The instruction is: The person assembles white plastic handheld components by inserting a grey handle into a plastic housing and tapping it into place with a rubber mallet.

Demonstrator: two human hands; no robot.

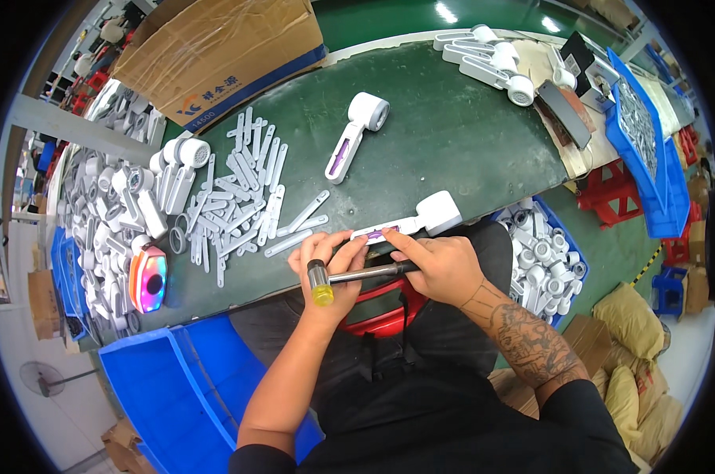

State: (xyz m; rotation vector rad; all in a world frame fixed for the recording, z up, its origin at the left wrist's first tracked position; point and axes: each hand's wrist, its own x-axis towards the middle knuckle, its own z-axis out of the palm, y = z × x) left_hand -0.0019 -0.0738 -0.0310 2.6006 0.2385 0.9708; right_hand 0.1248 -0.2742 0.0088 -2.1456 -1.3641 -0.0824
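A white handheld shower head (439, 212) lies level over the near table edge, its round head to the right. My left hand (343, 257) is closed around the far end of its handle. A purple strip (373, 235) shows in the handle's slot, and my right hand (450, 270) touches that spot with its index finger. Tucked under the right hand's other fingers is the handle of a hammer (367, 273) with a yellow-tipped head, which crosses in front of my left palm. Another white shower head with a purple strip stands alone farther back on the green table (452, 150).
Loose grey strips (243, 193) lie left of my hands. Beyond them are piled white shower heads (105, 213), a glowing speaker (148, 280) and a cardboard box (215, 67). A blue bin (580, 272) of white parts stands right; more shower heads (484, 63) lie at the far right.
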